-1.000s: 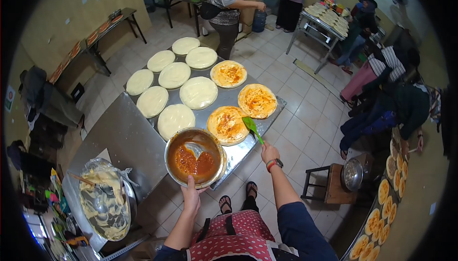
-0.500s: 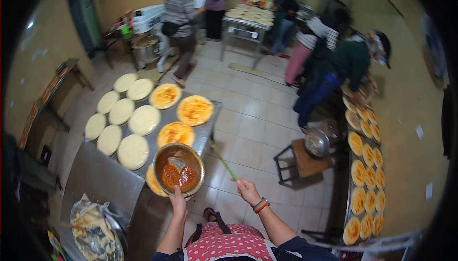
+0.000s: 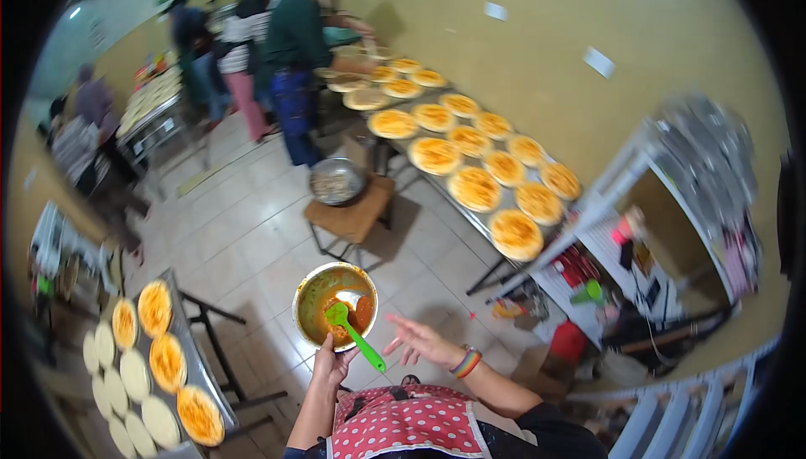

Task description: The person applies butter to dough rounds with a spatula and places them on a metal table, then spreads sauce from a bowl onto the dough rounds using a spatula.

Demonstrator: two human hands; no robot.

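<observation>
My left hand (image 3: pixel 332 364) grips the near rim of a round metal bowl (image 3: pixel 312 325) with red-orange sauce inside. A green spatula (image 3: pixel 363 345) rests in the bowl, its head in the sauce and its handle leaning over the near right rim. Just right of that handle is my right hand (image 3: pixel 418 342), fingers spread and holding nothing. At the lower left, dough rounds with orange sauce (image 3: pixel 169 362) and plain pale rounds (image 3: pixel 134 375) lie on a metal table (image 3: pixel 195 346).
Ahead, a wooden stool (image 3: pixel 351 215) bears a metal basin (image 3: pixel 337 182). A long table (image 3: pixel 403 153) of sauced rounds runs along the wall. A shelf unit (image 3: pixel 609 180) stands at the right. Several people, one in a green top (image 3: pixel 295 31), are at the back left.
My view has swung right, away from the table of pale rounds. The bowl came along in my left hand. The spatula now lies in the bowl, and my right hand has let go of it.
</observation>
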